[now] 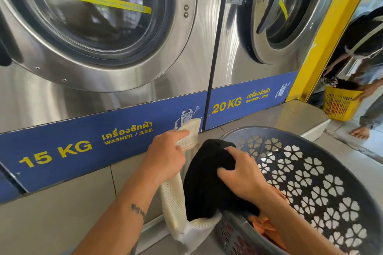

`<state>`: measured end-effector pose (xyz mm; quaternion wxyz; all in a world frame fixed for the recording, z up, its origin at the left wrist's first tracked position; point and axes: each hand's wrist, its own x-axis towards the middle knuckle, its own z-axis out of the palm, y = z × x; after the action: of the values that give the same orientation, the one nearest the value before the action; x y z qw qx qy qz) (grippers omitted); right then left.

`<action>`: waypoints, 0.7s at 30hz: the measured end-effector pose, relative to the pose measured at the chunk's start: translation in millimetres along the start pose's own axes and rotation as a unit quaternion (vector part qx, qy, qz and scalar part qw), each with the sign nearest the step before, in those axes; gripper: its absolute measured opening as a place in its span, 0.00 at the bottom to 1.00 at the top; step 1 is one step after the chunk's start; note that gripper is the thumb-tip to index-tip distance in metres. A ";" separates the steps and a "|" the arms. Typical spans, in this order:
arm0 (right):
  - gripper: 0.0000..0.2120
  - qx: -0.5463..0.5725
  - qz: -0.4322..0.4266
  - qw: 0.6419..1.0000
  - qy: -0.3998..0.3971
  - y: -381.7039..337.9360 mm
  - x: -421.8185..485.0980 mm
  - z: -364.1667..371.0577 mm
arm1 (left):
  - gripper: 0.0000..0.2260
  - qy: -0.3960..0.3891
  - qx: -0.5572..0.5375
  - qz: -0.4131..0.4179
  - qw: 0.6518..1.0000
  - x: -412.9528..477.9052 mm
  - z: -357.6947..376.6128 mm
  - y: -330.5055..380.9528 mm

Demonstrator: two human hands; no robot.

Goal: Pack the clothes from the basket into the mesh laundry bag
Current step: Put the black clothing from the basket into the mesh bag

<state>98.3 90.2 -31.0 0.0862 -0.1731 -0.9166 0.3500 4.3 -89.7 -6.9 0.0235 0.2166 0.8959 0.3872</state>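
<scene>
Low in the frame the mesh laundry bag (173, 198) hangs against the basket (290, 130), which holds orange clothes (263, 225). At centre, the right hand (240, 172) clutches a black garment (207, 182) half in the bag's mouth, and the left hand (165, 155) pinches the rim up. Should that pinch slip, the mouth likely collapses and the garment spills.

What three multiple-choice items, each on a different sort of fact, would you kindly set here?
1. Where is the black garment? A. in a washer drum B. at the mouth of the mesh laundry bag C. on the floor
2. The bag's colour? A. cream B. blue C. red
3. The right hand is: A. hanging idle B. pressing a button C. gripping the black garment
Answers: B, its lower end sits in the bag's opening; A, off-white netting; C, it clutches the cloth.
</scene>
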 end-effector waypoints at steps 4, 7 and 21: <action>0.29 -0.149 -0.118 0.982 -0.008 -50.7 -17.7 10.5 | 0.26 0.029 -0.018 0.023 0.999 4.4 -3.3 -1.1; 0.30 -0.170 -0.130 0.964 -0.157 -59.2 -18.5 11.9 | 0.25 0.034 -0.007 0.007 0.999 5.4 -7.6 -8.7; 0.25 -0.216 -0.082 0.972 -0.037 -6.3 -12.1 12.4 | 0.24 0.012 -0.014 0.004 1.000 1.0 2.2 -7.4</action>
<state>104.5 73.7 -36.4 0.0417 -0.0985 -0.9842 0.1414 1.1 -92.2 -13.5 0.0148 0.2149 0.8898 0.4024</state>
